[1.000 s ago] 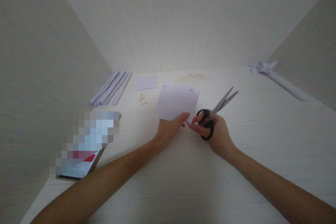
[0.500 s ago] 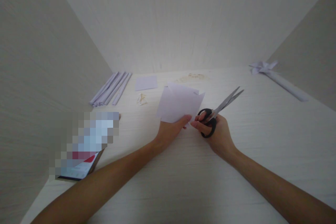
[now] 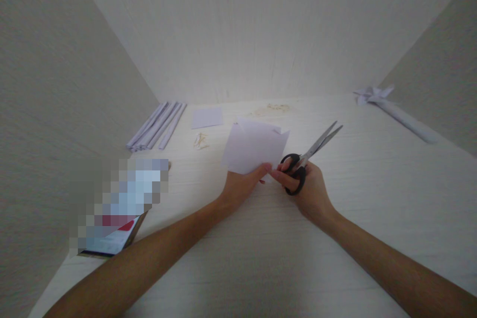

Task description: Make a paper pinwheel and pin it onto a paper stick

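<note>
A white sheet of paper [image 3: 255, 146] with slits cut in from its edges is pinched in my left hand [image 3: 244, 185], thumb on top and the other fingers mostly hidden beneath. My right hand [image 3: 311, 191] has black-handled scissors [image 3: 296, 181] looped on its fingers, their blades slightly parted and pointing up and away to the right, clear of the paper. The right thumb and fingertip come together at the paper's near right corner, close to the left thumb. Whether they grip that corner is too small to tell.
Rolled paper tubes [image 3: 158, 126] lie at the back left beside a flat paper square [image 3: 207, 118]. Small toothpick-like sticks [image 3: 201, 141] and a second scatter of bits [image 3: 278, 108] lie behind the paper. A partly blurred phone [image 3: 108, 244] rests at left, a paper pinwheel-like piece [image 3: 404, 118] at right.
My hands stay almost in place. The right fingertips have come slightly closer to the left thumb, and the scissors have shifted a little left.
</note>
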`<state>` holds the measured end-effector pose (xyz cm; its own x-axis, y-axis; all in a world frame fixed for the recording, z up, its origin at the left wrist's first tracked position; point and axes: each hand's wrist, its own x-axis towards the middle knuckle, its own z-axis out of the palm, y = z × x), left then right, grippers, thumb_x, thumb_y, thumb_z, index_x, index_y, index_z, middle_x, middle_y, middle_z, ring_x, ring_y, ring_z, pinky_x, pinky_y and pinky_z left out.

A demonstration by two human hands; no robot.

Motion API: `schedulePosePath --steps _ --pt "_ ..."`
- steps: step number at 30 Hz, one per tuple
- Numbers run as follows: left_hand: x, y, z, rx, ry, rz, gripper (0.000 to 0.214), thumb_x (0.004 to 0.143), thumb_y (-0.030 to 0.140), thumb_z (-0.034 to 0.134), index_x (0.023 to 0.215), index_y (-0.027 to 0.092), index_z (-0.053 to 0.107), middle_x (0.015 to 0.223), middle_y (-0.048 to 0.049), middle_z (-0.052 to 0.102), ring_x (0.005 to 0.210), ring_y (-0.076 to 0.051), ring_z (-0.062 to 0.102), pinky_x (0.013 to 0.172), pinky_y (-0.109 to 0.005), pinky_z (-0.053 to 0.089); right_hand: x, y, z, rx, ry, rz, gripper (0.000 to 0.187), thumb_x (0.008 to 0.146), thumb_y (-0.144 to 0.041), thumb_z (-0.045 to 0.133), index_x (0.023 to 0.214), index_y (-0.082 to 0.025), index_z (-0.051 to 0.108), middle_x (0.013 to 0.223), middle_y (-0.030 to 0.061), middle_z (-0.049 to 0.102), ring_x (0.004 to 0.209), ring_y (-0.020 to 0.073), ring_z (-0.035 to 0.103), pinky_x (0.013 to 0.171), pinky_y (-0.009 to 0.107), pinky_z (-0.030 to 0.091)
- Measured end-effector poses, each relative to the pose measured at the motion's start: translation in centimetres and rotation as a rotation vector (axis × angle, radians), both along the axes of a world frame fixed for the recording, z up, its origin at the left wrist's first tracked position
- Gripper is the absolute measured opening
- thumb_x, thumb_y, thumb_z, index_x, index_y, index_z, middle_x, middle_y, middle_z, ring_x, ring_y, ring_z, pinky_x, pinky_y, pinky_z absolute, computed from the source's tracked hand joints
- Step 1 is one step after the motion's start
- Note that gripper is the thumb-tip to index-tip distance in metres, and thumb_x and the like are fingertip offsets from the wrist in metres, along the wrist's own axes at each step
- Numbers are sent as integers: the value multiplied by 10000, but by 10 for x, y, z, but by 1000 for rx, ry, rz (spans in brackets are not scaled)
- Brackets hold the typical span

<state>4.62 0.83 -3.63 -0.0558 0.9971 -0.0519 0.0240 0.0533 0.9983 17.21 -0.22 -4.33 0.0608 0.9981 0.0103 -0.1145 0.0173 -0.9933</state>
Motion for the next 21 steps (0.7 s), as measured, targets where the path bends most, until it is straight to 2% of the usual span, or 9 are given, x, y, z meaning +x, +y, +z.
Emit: schedulePosePath --steps 5,11,17,21 --pt "0 0 0 1 -8 -26 154 605 278 633 697 159 604 672 4 636 553 -107 563 440 -199 471 1 0 -1 0 0 7 297 513 -286 746 603 -182 482 464 -84 420 408 59 369 374 190 272" --pt "-1 0 -3 -1 -11 -71 130 628 293 613 646 166 590 623 15 615 518 -94 545 480 -204 474 2 1 -3 16 14 -20 312 486 -286 758 598 -172 490 569 -36 528 476 77 453 424 201 341" --pt "-2 -3 -2 21 26 -109 106 663 285 580 631 183 576 618 24 608 561 -101 553 534 -210 456 2 0 -3 1 29 -18 316 475 -285 763 588 -169 491 537 -48 513 442 64 423 397 192 321" --pt "-4 -1 -5 30 100 -4 164 665 312 580 568 182 558 580 25 580 551 -100 529 585 -231 436 0 -2 4 -27 -57 -3 307 516 -333 741 590 -169 493 470 -60 476 397 60 374 364 195 267"
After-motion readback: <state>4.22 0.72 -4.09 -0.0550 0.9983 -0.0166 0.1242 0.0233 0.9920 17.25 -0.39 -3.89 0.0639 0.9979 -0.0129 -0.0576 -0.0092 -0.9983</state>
